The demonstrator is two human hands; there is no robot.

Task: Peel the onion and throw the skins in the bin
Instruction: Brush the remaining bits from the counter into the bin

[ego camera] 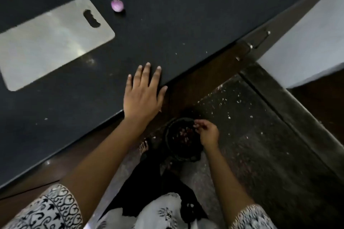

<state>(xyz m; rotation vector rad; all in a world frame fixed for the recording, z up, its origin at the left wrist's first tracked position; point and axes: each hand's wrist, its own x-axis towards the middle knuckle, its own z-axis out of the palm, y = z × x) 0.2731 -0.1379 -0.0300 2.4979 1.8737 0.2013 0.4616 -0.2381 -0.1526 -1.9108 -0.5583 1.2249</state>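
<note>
two hands were in view. the left hand (143,95) lay flat on the counter (186,24) at its front edge, fingers straight and spread. the right hand (207,132) hung over the bin (167,141) on the floor (251,126), fingers curled inward. whether they pinched any skin could not be told. the onion (117,5) sat peeled near the far edge of the counter, just beside the handle corner of the cutting board (52,42) and well apart from both hands.

risks, as judged:
- the skins (184,133) in the bin looked thin, dry and light. any released off-centre over the small round mouth would likely drift past the rim; pale flecks on the floor around the bin pointed to this.
- the onion was round, smooth and purple, and rested unsupported on a hard, dark, polished surface. a knock to the counter could set it rolling.
- the left hand appeared to bear weight at the counter's edge, and a slip there could upset balance.

the board was a flat, pale sheet with rounded corners and a slotted handle. the bin was dark, round and rigid.
</note>
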